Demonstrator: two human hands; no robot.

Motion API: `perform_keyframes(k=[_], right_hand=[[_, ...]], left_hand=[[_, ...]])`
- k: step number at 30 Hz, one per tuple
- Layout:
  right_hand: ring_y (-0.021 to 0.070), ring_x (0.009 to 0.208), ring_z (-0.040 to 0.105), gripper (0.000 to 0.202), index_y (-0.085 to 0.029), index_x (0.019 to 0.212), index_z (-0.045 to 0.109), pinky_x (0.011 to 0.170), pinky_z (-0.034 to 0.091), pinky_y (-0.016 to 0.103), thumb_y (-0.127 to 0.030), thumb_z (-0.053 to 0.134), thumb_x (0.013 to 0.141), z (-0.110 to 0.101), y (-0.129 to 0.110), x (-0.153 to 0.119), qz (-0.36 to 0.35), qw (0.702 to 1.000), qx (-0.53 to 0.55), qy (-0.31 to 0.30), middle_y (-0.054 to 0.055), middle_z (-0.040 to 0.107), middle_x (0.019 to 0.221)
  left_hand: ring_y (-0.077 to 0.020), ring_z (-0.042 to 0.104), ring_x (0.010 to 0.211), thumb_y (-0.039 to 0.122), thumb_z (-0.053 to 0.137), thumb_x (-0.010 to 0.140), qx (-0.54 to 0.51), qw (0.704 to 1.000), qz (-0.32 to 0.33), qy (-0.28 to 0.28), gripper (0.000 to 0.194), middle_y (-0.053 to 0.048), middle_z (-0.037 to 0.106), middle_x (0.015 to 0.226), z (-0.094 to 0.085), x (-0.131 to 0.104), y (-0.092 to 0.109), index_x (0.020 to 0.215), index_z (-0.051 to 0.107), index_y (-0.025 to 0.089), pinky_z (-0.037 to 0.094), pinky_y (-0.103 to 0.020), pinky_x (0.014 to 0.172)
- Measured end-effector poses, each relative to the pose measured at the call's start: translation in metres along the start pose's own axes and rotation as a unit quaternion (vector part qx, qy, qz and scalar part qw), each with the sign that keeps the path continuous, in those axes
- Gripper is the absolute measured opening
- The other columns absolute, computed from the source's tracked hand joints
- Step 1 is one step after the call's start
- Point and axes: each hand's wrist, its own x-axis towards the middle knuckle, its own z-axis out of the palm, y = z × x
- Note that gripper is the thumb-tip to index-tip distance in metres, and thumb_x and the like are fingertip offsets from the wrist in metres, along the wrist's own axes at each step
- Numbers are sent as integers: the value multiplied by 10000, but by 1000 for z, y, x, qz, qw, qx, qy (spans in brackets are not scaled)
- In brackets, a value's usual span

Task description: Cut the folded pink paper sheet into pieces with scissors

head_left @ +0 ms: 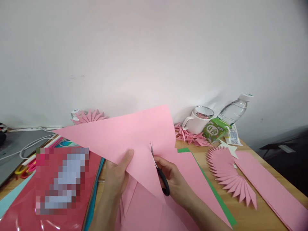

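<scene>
Pink paper point(125, 134), tip pointing left

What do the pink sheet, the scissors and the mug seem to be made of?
The pink sheet looks like matte craft paper: thin, flat, creased. The scissors seem to have shiny metal blades and a black, probably plastic grip. The mug looks like glossy white ceramic or enamel, with a reflective, likely metal lid.

one mug point(199, 120), one bottle point(233, 111), one scissors point(159, 171)
</scene>
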Motion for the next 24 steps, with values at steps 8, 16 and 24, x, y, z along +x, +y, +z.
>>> perform_keyframes(k=[8, 16, 24], right_hand=[[219, 926, 594, 377, -201, 971, 649, 741, 480, 290, -334, 758, 636, 0, -3, 1, -6, 1000, 0, 9, 69, 662, 967], [216, 925, 597, 371, -196, 969, 656, 741, 480, 284, -330, 756, 638, -1, -1, 2, -9, 1000, -15, 20, 71, 670, 963], [219, 935, 593, 404, -200, 1011, 645, 766, 474, 292, -333, 749, 644, -2, 4, 2, -13, 999, -23, 19, 69, 668, 964]], left_hand=[[-258, 489, 1152, 202, 703, 655, 65, 997, 45, 5, 666, -79, 599, 1159, -4, -1, -4, 1268, 443, 230, 427, -397, 946], [-240, 480, 1162, 202, 677, 692, 73, 996, 50, -3, 625, -58, 563, 1220, -6, 0, -4, 1269, 442, 255, 406, -389, 969], [-231, 481, 1167, 201, 714, 641, 64, 997, 39, 27, 602, -40, 619, 1145, -2, -1, -2, 1204, 502, 242, 388, -366, 984]])
